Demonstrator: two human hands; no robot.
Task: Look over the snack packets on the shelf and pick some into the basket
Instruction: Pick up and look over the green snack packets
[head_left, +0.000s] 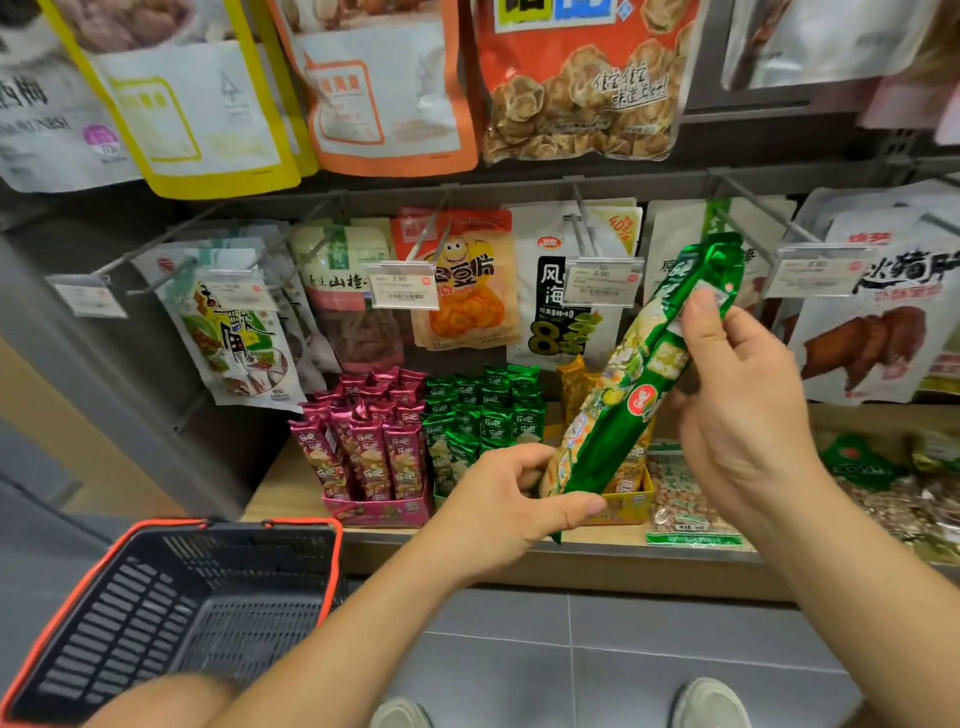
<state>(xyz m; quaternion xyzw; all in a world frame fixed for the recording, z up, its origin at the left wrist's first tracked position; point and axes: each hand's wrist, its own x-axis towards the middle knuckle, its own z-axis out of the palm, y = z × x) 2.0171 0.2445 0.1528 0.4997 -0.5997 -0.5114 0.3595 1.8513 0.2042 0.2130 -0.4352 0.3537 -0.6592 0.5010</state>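
A long green snack packet (631, 379) is held tilted in front of the shelf, its top up to the right. My left hand (511, 501) pinches its lower end between thumb and fingers. My right hand (737, 400) grips its upper part, thumb on the front near the top. A dark plastic basket with an orange rim (171, 613) sits at the lower left, below the shelf edge, and nothing shows inside it. More packets of the same kind stand in display boxes on the wooden shelf (280, 493): pink ones (371, 441) and green ones (483, 410).
Snack bags hang on metal pegs above the shelf, with price tags (400, 291) at the peg ends. Loose bags of nuts (685, 499) lie on the shelf at the right. Grey floor tiles and two shoes show below.
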